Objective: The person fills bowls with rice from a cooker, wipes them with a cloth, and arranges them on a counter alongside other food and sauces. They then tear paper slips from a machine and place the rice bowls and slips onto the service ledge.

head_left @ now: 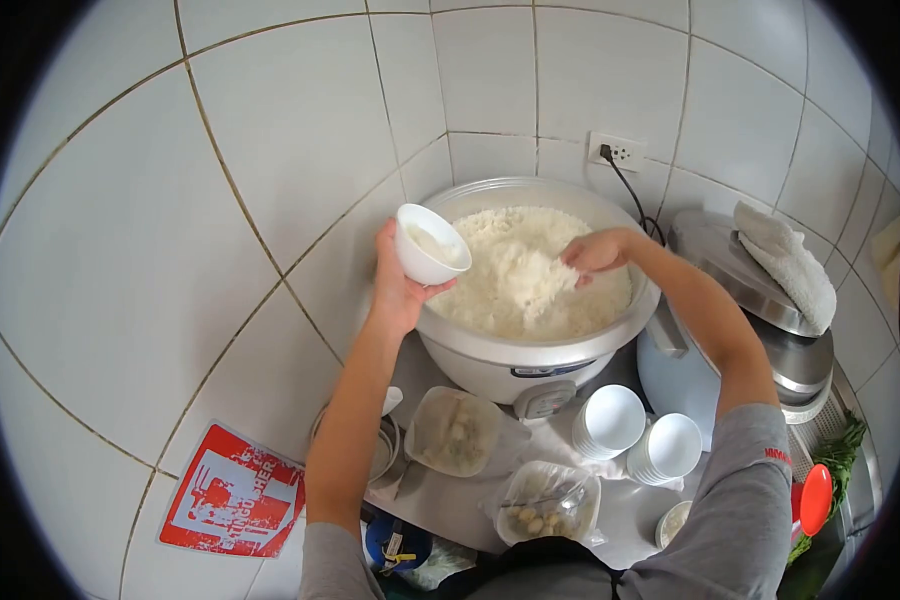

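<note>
My left hand (402,290) is closed around a small white bowl (440,262), tilted at the left rim of a large rice cooker (545,352). A little white rice shows inside the bowl. White rice (510,245) fills much of the cooker, heaped in the middle. My right hand (598,254) is inside the cooker's right side, against the heap, with its fingers curled. Whatever those fingers grip is hidden by the rice. Two stacks of white bowls, a left stack (610,420) and a right stack (667,447), stand in front of the cooker.
Two plastic tubs, one with pale contents (457,432) and one bagged (550,502), sit at the counter's front. A lidded pot (745,265) with a white towel (785,265) stands right. A plugged cord (625,180) runs behind. Leafy greens (843,455) lie far right.
</note>
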Tool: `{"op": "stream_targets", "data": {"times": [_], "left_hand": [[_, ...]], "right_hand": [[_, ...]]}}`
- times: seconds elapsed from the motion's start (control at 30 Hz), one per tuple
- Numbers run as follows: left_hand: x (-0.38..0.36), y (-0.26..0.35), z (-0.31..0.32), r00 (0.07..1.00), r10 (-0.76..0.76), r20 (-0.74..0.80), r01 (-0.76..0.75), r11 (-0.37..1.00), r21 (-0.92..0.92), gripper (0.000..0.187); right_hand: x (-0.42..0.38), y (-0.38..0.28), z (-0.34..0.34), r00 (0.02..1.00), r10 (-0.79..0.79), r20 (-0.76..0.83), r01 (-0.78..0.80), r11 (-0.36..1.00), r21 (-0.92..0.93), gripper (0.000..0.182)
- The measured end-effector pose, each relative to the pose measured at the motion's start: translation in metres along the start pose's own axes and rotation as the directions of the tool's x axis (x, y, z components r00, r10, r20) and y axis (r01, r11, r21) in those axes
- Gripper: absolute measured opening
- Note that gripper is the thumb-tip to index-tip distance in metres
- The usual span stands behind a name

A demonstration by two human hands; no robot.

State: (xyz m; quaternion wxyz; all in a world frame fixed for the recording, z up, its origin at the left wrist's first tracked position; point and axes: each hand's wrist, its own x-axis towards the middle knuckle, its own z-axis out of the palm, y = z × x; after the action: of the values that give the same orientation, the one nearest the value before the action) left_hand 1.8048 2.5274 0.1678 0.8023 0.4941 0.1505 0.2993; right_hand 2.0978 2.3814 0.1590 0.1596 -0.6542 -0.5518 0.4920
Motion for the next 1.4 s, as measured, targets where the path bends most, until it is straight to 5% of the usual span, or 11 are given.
{"op": "stream_targets", "data": {"times": [0.17, 0.23, 0.33, 0.53, 0.63, 0.9, 0.97, 1.0, 1.07, 1.33, 1.4], "left_hand": [[0.015, -0.026, 0.033, 0.992, -0.122, 0.014, 0.121, 0.992, 0.018, 0.067], [0.029, -0.043, 0.053, 0.983, -0.177, 0.05, 0.182, 0.972, -0.148, 0.063], [0.055, -0.061, 0.07, 0.972, -0.223, 0.067, 0.231, 0.881, -0.413, 0.059], [0.068, -0.055, 0.06, 0.983, -0.092, 0.159, 0.16, 0.855, -0.493, 0.065], [0.068, -0.049, 0.058, 0.981, -0.039, 0.188, 0.127, 0.866, -0.483, 0.066], [0.073, -0.047, 0.052, 0.993, -0.043, 0.113, 0.087, 0.901, -0.425, 0.069], [0.074, -0.043, 0.043, 0.987, -0.087, 0.133, 0.135, 0.903, -0.408, 0.069], [0.074, -0.04, 0.038, 0.988, -0.089, 0.13, 0.135, 0.903, -0.408, 0.069], [0.071, -0.031, 0.032, 0.985, -0.094, 0.143, 0.137, 0.936, -0.324, 0.07], [0.054, -0.009, 0.01, 0.995, -0.093, -0.021, 0.081, 0.942, -0.325, 0.07], [0.049, -0.009, -0.003, 0.996, -0.082, -0.024, 0.07, 0.944, -0.322, 0.07]], "right_hand": [[-0.033, -0.087, -0.038, 0.931, -0.022, -0.364, -0.182, 0.838, -0.514, 0.019], [-0.025, -0.121, -0.019, 0.817, -0.254, -0.518, -0.378, 0.443, -0.813, 0.014], [-0.009, -0.147, 0.054, 0.69, -0.385, -0.613, -0.647, 0.051, -0.761, 0.015], [-0.046, -0.137, 0.035, 0.493, -0.513, -0.703, -0.714, 0.222, -0.663, 0.023], [-0.052, -0.126, 0.044, 0.453, -0.639, -0.621, -0.528, 0.37, -0.765, 0.032], [-0.054, -0.129, 0.032, 0.484, -0.568, -0.665, -0.48, 0.463, -0.745, 0.031], [-0.057, -0.127, 0.006, 0.359, -0.43, -0.828, -0.469, 0.684, -0.558, 0.023], [-0.046, -0.11, -0.007, 0.361, -0.429, -0.828, -0.467, 0.685, -0.559, 0.023], [0.003, -0.05, -0.033, 0.509, -0.458, -0.729, -0.736, 0.207, -0.645, 0.018], [0.113, 0.015, 0.005, 0.531, -0.502, -0.683, -0.545, 0.415, -0.729, 0.03], [0.109, -0.004, 0.01, 0.739, -0.225, -0.635, -0.432, 0.565, -0.703, 0.035]]}}
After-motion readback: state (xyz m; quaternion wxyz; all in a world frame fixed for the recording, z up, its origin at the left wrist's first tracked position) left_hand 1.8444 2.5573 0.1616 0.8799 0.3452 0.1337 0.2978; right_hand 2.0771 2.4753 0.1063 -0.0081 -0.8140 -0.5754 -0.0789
